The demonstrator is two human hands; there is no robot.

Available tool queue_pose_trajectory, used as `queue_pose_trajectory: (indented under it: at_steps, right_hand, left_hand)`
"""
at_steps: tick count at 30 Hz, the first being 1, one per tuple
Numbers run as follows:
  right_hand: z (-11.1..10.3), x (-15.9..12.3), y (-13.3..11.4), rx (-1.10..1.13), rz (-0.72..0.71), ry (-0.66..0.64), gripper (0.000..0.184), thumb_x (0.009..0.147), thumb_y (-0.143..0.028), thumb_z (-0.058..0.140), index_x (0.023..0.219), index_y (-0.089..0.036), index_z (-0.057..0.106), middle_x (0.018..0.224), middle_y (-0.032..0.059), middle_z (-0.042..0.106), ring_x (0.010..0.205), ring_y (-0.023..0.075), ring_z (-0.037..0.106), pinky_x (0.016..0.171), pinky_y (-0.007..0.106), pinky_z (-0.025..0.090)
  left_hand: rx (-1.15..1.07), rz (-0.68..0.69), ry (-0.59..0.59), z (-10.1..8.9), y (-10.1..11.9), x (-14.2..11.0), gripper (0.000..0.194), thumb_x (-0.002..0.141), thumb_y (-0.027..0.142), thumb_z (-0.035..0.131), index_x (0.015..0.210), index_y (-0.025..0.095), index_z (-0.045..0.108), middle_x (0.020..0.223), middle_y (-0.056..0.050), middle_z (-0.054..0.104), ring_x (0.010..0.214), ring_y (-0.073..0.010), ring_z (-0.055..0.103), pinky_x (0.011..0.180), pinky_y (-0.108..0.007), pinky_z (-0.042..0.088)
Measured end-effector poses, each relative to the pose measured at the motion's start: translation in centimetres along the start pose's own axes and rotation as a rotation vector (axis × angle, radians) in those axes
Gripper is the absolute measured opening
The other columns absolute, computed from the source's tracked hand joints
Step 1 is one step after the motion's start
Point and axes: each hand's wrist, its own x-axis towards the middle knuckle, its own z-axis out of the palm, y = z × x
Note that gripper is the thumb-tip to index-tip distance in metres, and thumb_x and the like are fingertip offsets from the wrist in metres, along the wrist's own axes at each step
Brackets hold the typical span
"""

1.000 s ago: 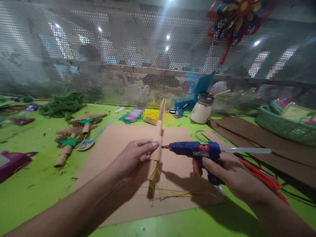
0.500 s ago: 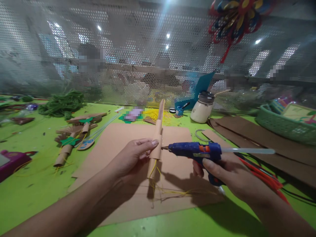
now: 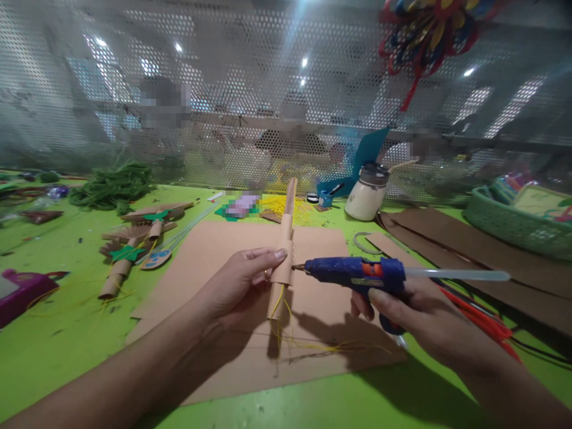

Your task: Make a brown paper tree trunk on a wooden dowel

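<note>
My left hand (image 3: pixel 243 280) grips a long tan rolled-paper tube (image 3: pixel 284 238), held nearly upright over a tan cardboard sheet (image 3: pixel 214 262). Yellow threads (image 3: pixel 286 330) hang from the tube's lower end onto the sheet. My right hand (image 3: pixel 415 319) is wrapped round the handle of a blue hot glue gun (image 3: pixel 357 274), with a clear glue stick (image 3: pixel 456 274) sticking out behind it. The gun's metal tip points left and is right beside the tube, just below my left fingertips.
On the green table: finished paper rolls with green stars (image 3: pixel 129 244) at left, green yarn (image 3: pixel 114 187), a pink object (image 3: pixel 22 289), a white jar (image 3: pixel 369 193), brown card strips (image 3: pixel 469 244), red sticks (image 3: pixel 478 319), a green basket (image 3: pixel 513 226). Perforated metal screen (image 3: pixel 223 107) stands behind.
The glue gun's tip has stayed at the tube while the glue stick's rear end reaches slightly farther right. My left hand holds the tube in nearly the same place.
</note>
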Motion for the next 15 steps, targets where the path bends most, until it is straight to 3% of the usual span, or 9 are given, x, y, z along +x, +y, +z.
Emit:
queue_pose_trajectory:
  at_steps: [4,9,15]
  right_hand:
    - [-0.02,-0.23,0.03,0.025,0.030,-0.029,0.046,0.089,-0.058,0.051,0.077,-0.016,0.068,0.066,0.0030,0.058,0.059,0.0132,0.051,0.051,0.024,0.039]
    - [-0.16,-0.37,-0.51,0.071,-0.051,-0.097,0.039,0.090,-0.053,0.054,0.080,-0.018,0.067,0.068,0.0014,0.056,0.058,0.0113,0.047,0.050,0.023,0.037]
    - [-0.02,-0.14,0.26,0.026,0.018,-0.015,0.044,0.088,-0.056,0.053,0.075,-0.017,0.067,0.067,0.0030,0.059,0.059,0.0133,0.051,0.051,0.024,0.039]
  left_hand:
    - [0.039,0.006,0.000,0.04,0.09,-0.01,0.008,0.076,0.018,0.071,0.079,0.011,0.072,0.075,-0.007,0.066,0.068,-0.0164,0.061,0.071,-0.028,0.055]
    - [0.070,0.023,0.006,-0.04,0.28,0.07,0.015,0.078,0.019,0.069,0.090,0.011,0.073,0.088,-0.010,0.071,0.078,-0.0181,0.063,0.074,-0.027,0.055]
    - [0.059,-0.010,0.005,-0.07,0.38,-0.09,0.014,0.078,0.019,0.069,0.089,0.011,0.073,0.083,-0.009,0.071,0.072,-0.0186,0.065,0.071,-0.029,0.056]
